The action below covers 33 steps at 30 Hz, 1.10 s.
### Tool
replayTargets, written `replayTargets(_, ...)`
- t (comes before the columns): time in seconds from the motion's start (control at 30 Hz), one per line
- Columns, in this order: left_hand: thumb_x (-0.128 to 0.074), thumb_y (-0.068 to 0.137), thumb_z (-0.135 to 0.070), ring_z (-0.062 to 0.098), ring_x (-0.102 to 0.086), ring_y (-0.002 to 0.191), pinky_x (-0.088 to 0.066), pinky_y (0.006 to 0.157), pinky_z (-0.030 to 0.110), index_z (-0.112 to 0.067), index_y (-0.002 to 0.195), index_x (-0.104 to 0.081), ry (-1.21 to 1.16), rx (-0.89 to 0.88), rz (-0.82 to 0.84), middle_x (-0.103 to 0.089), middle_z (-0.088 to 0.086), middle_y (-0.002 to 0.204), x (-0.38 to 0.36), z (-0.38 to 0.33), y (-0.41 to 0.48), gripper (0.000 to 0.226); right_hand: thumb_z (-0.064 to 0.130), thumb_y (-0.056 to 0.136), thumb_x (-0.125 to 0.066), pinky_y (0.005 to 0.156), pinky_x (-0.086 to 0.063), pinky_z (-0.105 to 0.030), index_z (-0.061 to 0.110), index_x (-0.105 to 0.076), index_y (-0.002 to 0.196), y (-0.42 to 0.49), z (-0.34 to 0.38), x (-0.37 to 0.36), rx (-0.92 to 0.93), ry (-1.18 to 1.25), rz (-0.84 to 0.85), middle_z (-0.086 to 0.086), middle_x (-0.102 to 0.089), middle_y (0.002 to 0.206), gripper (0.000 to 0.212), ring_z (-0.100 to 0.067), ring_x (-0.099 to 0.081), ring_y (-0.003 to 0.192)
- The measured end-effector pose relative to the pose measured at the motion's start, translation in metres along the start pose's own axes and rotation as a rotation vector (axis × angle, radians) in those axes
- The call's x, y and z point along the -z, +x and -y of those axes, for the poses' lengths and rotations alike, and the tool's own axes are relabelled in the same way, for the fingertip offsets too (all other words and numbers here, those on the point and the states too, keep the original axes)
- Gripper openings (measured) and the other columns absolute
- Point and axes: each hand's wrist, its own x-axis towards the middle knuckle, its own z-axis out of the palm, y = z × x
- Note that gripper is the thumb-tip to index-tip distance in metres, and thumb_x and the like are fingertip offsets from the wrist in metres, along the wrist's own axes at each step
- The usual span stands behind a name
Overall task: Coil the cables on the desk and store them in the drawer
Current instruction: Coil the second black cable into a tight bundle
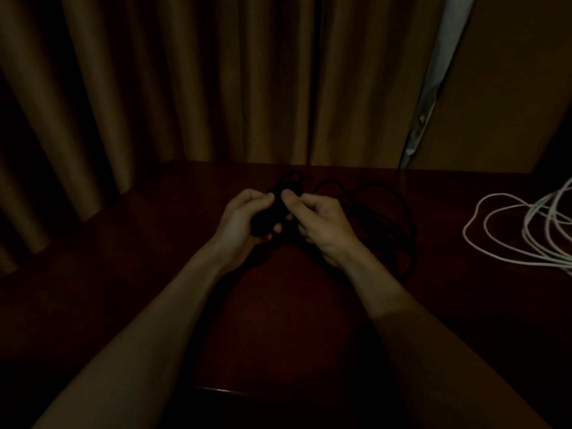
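In dim light a black cable [383, 212] lies in loose loops on the dark wooden desk [139, 274], trailing off to the right of my hands. My left hand [244, 218] grips a dark bundle of this cable, fingers curled around it. Just to its right, my right hand [318, 224] pinches the same cable near the bundle's top, thumb against the fingers. Small loops stick up behind both hands. A white cable [507, 230] lies in loose loops at the desk's right edge, apart from both hands.
Brown curtains [185, 88] hang behind the desk and along its left side. A pale strip of light fabric [433, 88] shows at the back right. The desk's near edge [216, 390] glints below my forearms. No drawer is visible.
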Motion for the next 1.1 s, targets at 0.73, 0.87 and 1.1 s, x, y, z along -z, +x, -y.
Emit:
replayTargets(0.73,-0.072,0.095,-0.027,0.023,-0.075,0.088,-0.059,0.079,0.034,-0.007,0.103,-0.076,0.065,-0.046,-0.054,-0.077,0.010,0.097,0.010,0.004,0.002,0.022,0.025,0.101,-0.065,0.051,-0.039,-0.017,0.005,-0.071,0.098,0.001,0.002,0.008,0.002,-0.019,0.104,0.016,-0.061,0.059,0.021,0.002,-0.049,0.051)
replayTargets(0.87,-0.062,0.098,-0.032,0.020,-0.067,0.077,-0.053,0.074,0.032,-0.006,0.106,-0.073,-0.149,0.090,0.037,-0.071,0.010,0.090,0.005,0.000,0.002,0.029,0.032,0.098,-0.068,0.051,-0.036,-0.023,0.008,-0.061,0.102,0.000,0.005,0.005,-0.116,0.058,0.131,0.007,-0.071,0.069,0.025,-0.003,-0.044,0.049)
replayTargets(1.1,-0.044,0.105,-0.038,0.016,-0.059,0.062,-0.047,0.056,0.025,-0.006,0.111,-0.066,-0.235,0.144,0.083,-0.066,0.006,0.078,-0.010,-0.005,-0.002,0.039,0.047,0.089,-0.072,0.052,-0.036,-0.020,0.012,-0.062,0.082,-0.003,0.009,0.003,-0.147,0.144,0.197,-0.002,-0.067,0.073,0.037,-0.012,-0.052,0.058)
